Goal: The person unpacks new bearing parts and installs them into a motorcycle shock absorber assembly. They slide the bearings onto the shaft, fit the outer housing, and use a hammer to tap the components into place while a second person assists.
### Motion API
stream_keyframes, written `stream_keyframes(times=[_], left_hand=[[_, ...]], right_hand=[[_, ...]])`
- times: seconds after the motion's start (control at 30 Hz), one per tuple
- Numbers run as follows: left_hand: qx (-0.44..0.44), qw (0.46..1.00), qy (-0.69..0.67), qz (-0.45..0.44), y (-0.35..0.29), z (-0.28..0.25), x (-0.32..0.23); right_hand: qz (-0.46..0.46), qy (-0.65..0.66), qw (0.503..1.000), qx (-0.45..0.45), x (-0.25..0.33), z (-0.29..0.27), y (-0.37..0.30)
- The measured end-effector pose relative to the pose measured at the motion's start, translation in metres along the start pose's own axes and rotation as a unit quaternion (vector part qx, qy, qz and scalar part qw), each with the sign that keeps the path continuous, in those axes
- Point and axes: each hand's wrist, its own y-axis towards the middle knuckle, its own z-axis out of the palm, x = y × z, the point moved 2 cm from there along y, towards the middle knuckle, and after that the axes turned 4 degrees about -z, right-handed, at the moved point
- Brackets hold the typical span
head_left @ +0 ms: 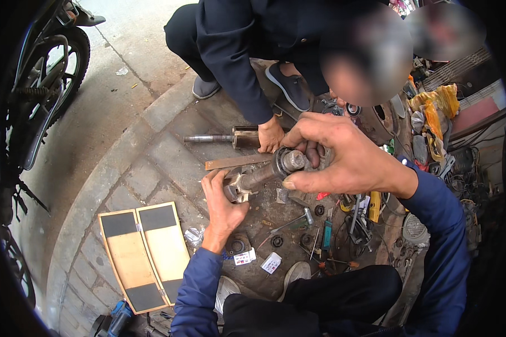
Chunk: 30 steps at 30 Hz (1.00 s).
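Observation:
A dark, greasy metal shaft (257, 178) is held up at a slant between my two hands. My left hand (222, 210) grips its lower left end, where a wider metal part with lobes shows between the fingers. At the upper right end, my right hand (348, 157) has thumb and fingers closed around a ring-shaped bearing (279, 163) on the shaft. The rough round tip (294, 160) of the shaft sticks out past the ring. Just beyond, a co-worker's hand (270, 135) rests on a cylinder with a thin rod (208, 138) lying on the ground.
A person in dark clothes (230, 50) crouches opposite. An open wooden case (130, 250) lies at left. Near my feet are a hammer (292, 221), small white boxes (271, 263) and loose rings. Tools and parts crowd the right; a motorcycle wheel (76, 62) stands far left.

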Motion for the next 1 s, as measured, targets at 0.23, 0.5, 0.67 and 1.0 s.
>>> stream_keyframes(times=[0.23,0.5,0.67,1.0], left_hand=[[0.024,1.000,-0.010,-0.017,-0.001,-0.001,0.004],[-0.007,1.000,-0.021,-0.008,-0.001,-0.002,0.004],[-0.007,0.999,-0.042,-0.009,0.002,-0.006,0.003],[0.051,0.997,-0.058,-0.011,0.002,-0.025,0.012]], right_hand=[[-0.007,0.031,0.999,-0.028,-0.002,0.006,-0.008],[-0.013,0.036,0.996,-0.079,-0.002,0.016,-0.008],[-0.066,0.004,0.994,-0.085,0.002,0.018,0.000],[-0.149,-0.046,0.987,-0.050,0.015,0.028,0.010]])
